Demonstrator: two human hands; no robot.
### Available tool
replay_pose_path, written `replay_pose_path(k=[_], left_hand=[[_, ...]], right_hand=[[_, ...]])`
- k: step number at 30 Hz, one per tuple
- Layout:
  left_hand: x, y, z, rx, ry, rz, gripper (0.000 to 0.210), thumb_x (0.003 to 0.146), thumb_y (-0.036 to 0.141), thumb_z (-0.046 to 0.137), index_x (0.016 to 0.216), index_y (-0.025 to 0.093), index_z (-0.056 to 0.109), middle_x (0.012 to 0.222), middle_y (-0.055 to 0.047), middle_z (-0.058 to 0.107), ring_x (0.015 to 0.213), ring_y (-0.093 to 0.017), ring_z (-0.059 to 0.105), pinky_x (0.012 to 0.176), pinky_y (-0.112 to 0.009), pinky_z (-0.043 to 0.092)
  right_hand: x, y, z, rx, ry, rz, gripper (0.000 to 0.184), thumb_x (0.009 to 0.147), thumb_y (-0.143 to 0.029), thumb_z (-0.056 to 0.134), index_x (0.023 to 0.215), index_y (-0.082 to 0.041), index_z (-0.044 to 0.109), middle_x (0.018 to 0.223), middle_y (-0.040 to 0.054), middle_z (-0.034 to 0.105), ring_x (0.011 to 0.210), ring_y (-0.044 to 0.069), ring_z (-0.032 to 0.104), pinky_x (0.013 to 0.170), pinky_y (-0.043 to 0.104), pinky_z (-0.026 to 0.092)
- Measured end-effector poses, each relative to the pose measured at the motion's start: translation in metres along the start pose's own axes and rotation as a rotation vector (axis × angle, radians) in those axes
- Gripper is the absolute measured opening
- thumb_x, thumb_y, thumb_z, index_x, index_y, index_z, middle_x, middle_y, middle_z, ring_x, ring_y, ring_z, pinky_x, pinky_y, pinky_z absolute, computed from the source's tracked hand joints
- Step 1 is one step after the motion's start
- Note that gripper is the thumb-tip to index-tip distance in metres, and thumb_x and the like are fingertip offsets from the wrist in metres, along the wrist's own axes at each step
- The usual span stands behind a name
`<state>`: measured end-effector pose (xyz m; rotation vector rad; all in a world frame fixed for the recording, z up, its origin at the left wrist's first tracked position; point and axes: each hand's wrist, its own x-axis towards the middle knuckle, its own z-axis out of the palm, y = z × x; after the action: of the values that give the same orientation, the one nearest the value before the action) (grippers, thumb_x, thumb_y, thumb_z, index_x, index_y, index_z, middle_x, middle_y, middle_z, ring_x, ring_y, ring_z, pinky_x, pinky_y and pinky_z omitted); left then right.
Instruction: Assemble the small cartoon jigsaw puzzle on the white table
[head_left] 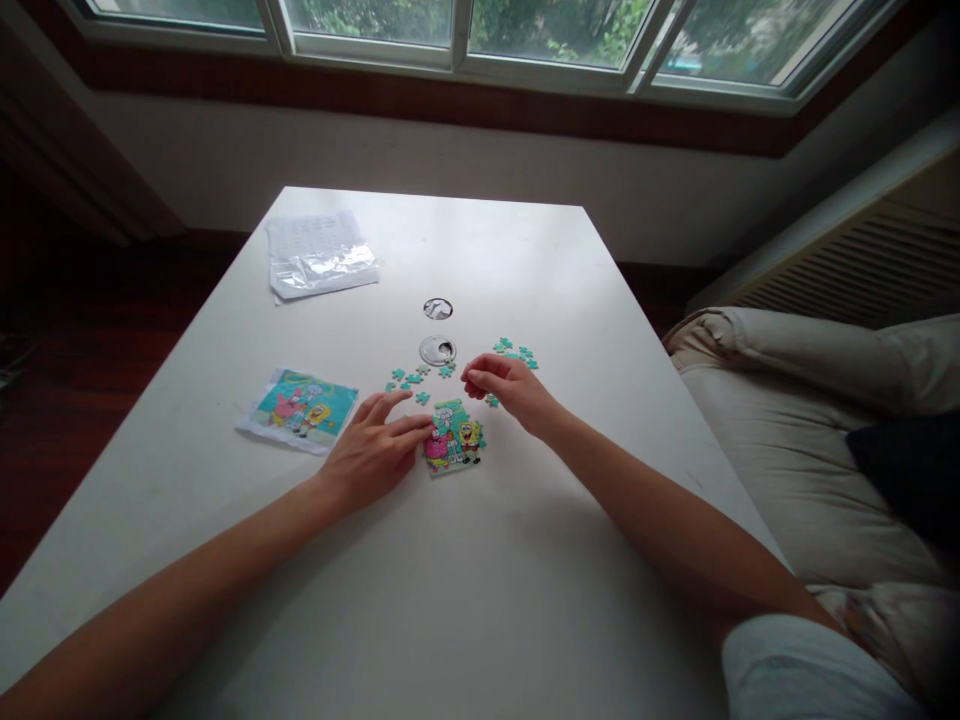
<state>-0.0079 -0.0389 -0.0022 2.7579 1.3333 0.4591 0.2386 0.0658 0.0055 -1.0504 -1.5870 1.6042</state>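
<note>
A partly joined jigsaw puzzle (454, 440) with cartoon figures lies flat on the white table (480, 580). My left hand (375, 450) rests at its left side, fingers stretched out and apart, fingertips touching the puzzle's edge. Just above the puzzle's upper right, my right hand (510, 388) is closed in a pinch; whatever is between the fingertips cannot be made out. Loose teal puzzle pieces (414, 379) are scattered above the puzzle. More puzzle pieces (527, 357) lie beyond my right hand, partly hidden by it.
Left of my left hand lies a picture sheet (304, 408) showing the same cartoon figures. A clear plastic bag with paper (322, 258) is at the far left. Two round table fittings (437, 309) sit mid-table. A cushioned sofa (795, 430) stands on the right, windows ahead.
</note>
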Motion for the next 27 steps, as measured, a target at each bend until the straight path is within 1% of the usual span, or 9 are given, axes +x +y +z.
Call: replay_pose_path(k=[3,6,9,11,13,16,18,22,27], left_hand=[[0.001,0.001,-0.002,-0.013,-0.017,-0.008,0.040,0.089,0.012,0.056,0.124,0.029,0.070,0.136,0.003,0.066,0.144,-0.034,0.037,0.118,-0.059,0.030],[0.001,-0.001,-0.002,-0.019,-0.032,0.000,0.042,0.092,0.014,0.055,0.129,0.028,0.067,0.140,0.003,0.063,0.146,-0.034,0.034,0.122,-0.059,0.025],[0.000,-0.007,0.001,-0.031,-0.047,0.042,0.048,0.093,0.016,0.055,0.139,0.029,0.060,0.145,0.001,0.060,0.148,-0.033,0.031,0.123,-0.060,0.023],[0.000,-0.011,0.004,-0.053,-0.042,0.061,0.050,0.094,0.015,0.054,0.141,0.030,0.057,0.146,0.001,0.059,0.149,-0.032,0.030,0.123,-0.059,0.024],[0.000,-0.014,0.008,-0.082,0.000,0.035,0.049,0.095,0.015,0.053,0.141,0.029,0.057,0.144,0.001,0.060,0.147,-0.030,0.034,0.121,-0.056,0.029],[0.000,-0.018,0.010,-0.102,0.113,-0.096,0.039,0.097,0.020,0.053,0.135,0.025,0.061,0.137,-0.001,0.065,0.137,-0.027,0.045,0.114,-0.048,0.040],[-0.001,-0.021,0.009,-0.094,0.159,-0.183,0.031,0.097,0.023,0.055,0.126,0.024,0.066,0.129,-0.003,0.069,0.128,-0.026,0.050,0.110,-0.046,0.043],[-0.002,-0.023,0.006,-0.073,0.136,-0.264,0.025,0.094,0.027,0.061,0.117,0.025,0.069,0.121,-0.004,0.070,0.117,-0.026,0.054,0.104,-0.044,0.044],[-0.001,-0.013,0.001,-0.033,0.084,-0.288,0.021,0.092,0.030,0.064,0.112,0.025,0.070,0.116,-0.005,0.069,0.113,-0.026,0.055,0.099,-0.042,0.044]], right_hand=[[-0.020,0.004,0.006,-0.222,-0.059,-0.085,0.019,0.089,-0.036,0.063,0.089,-0.018,0.068,0.077,0.0017,0.067,0.072,0.014,0.059,0.070,0.029,0.047],[-0.042,0.007,0.012,-0.500,-0.125,-0.244,0.016,0.094,-0.031,0.060,0.087,-0.020,0.069,0.082,0.0026,0.065,0.074,0.015,0.057,0.070,0.029,0.046],[-0.055,0.009,0.015,-0.642,-0.079,-0.363,0.012,0.096,-0.025,0.059,0.090,-0.022,0.069,0.093,0.0053,0.066,0.090,0.019,0.060,0.083,0.033,0.048],[-0.058,0.012,0.016,-0.705,-0.061,-0.414,0.010,0.096,-0.023,0.059,0.094,-0.023,0.068,0.098,0.0061,0.067,0.097,0.021,0.060,0.090,0.036,0.048],[-0.057,0.015,0.016,-0.765,-0.072,-0.462,0.009,0.096,-0.023,0.059,0.096,-0.023,0.068,0.101,0.0067,0.067,0.100,0.022,0.059,0.093,0.038,0.048],[-0.055,0.019,0.017,-0.838,-0.081,-0.515,0.009,0.096,-0.023,0.060,0.099,-0.023,0.068,0.105,0.0080,0.066,0.103,0.023,0.058,0.094,0.040,0.048],[-0.055,0.021,0.017,-0.867,-0.080,-0.531,0.009,0.096,-0.023,0.060,0.101,-0.024,0.067,0.107,0.0085,0.065,0.105,0.024,0.057,0.094,0.041,0.049],[-0.056,0.022,0.018,-0.896,-0.074,-0.541,0.010,0.096,-0.025,0.060,0.102,-0.024,0.068,0.107,0.0086,0.065,0.104,0.024,0.057,0.094,0.041,0.049],[-0.056,0.020,0.016,-0.878,-0.070,-0.546,0.010,0.097,-0.025,0.059,0.099,-0.024,0.068,0.104,0.0080,0.066,0.101,0.022,0.058,0.091,0.039,0.050]])
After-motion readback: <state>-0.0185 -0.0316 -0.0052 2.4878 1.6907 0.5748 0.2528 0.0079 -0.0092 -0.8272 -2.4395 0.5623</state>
